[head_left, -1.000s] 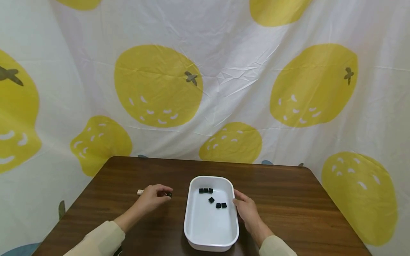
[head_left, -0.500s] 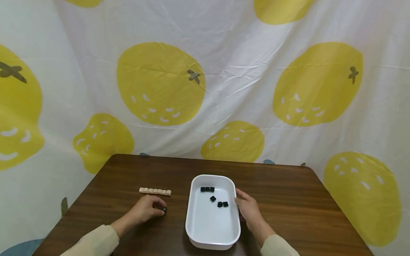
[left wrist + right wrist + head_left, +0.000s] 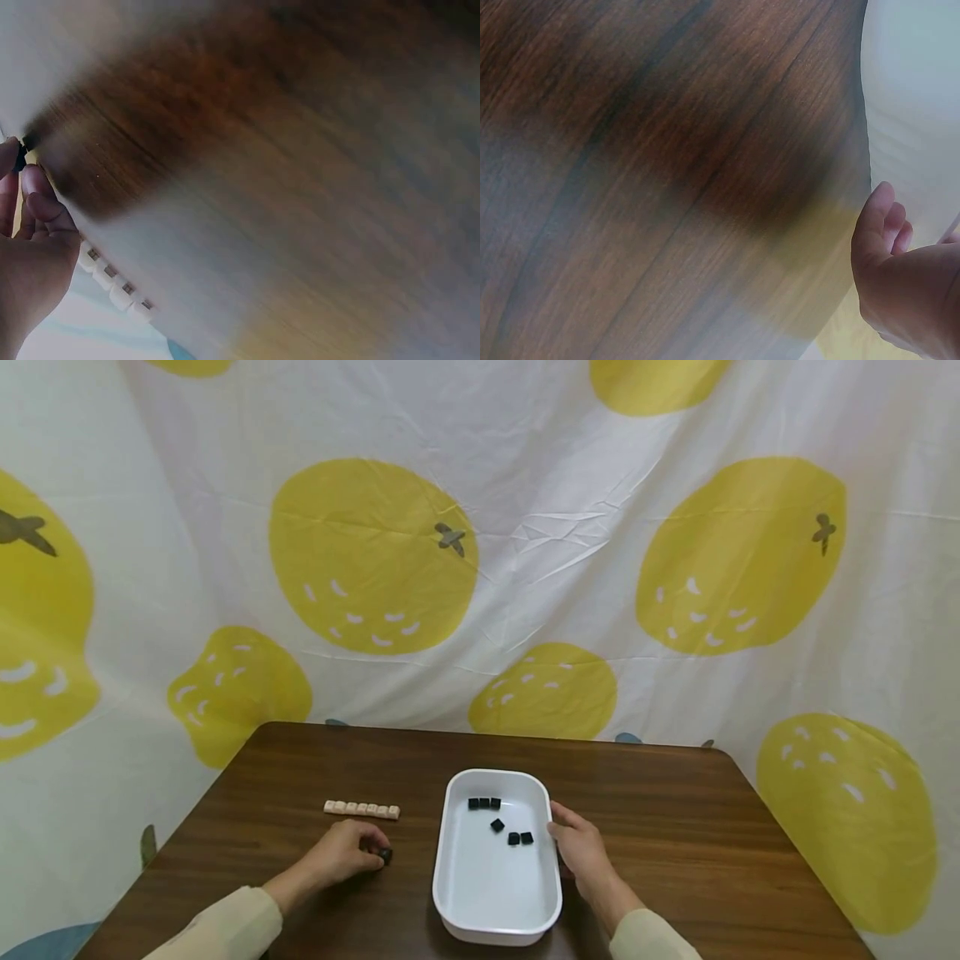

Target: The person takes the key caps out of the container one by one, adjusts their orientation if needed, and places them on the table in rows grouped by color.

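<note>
My left hand pinches a small black block between thumb and fingertips, low over the table to the left of the tray. In the left wrist view this hand is at the left edge, the dark block partly hidden by its fingers. Just beyond it runs a straight row of small cream blocks. My right hand holds the right side of a white rectangular tray at its rim. Inside the tray lie several black blocks: three in a row, one turned askew, and a pair.
The dark brown wooden table extends around the tray, its far edge close to a hanging cloth printed with yellow lemons. In the left wrist view the cream blocks show dark marks on their faces.
My left hand has come nearer, from over the cream row to the table in front of it, bringing the black block along and uncovering the row. The right hand stays at the tray.
</note>
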### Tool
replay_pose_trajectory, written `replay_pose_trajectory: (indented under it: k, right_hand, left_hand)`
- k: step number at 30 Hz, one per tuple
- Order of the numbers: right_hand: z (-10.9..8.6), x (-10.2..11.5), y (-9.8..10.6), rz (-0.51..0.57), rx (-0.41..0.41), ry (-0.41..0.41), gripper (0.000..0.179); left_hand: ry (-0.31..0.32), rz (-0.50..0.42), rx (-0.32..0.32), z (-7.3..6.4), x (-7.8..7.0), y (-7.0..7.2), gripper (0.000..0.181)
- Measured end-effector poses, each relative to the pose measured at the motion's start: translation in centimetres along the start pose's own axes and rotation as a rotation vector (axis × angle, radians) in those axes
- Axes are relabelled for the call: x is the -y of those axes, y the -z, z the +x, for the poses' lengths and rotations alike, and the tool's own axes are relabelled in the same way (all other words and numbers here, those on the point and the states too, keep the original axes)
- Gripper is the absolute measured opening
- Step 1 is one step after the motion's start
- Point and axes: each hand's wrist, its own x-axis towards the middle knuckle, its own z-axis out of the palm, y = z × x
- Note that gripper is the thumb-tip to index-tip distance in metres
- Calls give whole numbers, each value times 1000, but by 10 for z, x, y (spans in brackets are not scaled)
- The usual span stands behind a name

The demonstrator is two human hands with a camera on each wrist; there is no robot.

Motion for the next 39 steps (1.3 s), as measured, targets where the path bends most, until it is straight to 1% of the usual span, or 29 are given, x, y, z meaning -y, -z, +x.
replay_pose_trajectory:
  k: [13, 15, 17, 21, 23, 24, 25, 28, 32, 34, 36, 39]
  right_hand:
    - [0, -1, 0, 2, -3, -7, 45]
    - [1, -1, 0, 2, -1, -11, 45]
    - [0, -1, 0, 1, -2, -13, 45]
    - [0, -1, 0, 13, -5, -5, 45]
    - [-1, -1, 0, 19, -6, 2, 45]
    - [-1, -1, 0, 22, -5, 6, 45]
    - [-1, -1, 0, 23, -6, 8, 45]
    - [0, -1, 0, 23, -10, 8, 45]
    - [1, -3, 0, 20, -14, 1, 45]
    - [1, -4, -1, 19, -13, 4, 45]
    - [1, -4, 0, 23, -8, 12, 45]
    - [1, -4, 1, 28, -4, 30, 45]
  left_hand:
    - [31, -19, 10, -2, -3, 3, 24]
    - [35, -21, 5, -1, -4, 4, 24]
    - [20, -17, -11, 1, -6, 6, 24]
    - [14, -38, -58, 11, -20, 12, 26]
    - [27, -51, -85, 20, -32, 13, 27]
    - [40, -59, -95, 26, -38, 13, 27]
    - [40, -64, -103, 32, -45, 11, 27]
    - [11, -91, -106, 52, -67, 2, 27]
    - [-66, -95, -53, 76, -99, -19, 25]
    - [-84, -76, -23, 87, -112, -32, 22]
    - [-91, -47, 14, 98, -122, -45, 21]
    - [-97, -12, 53, 111, -130, -63, 19]
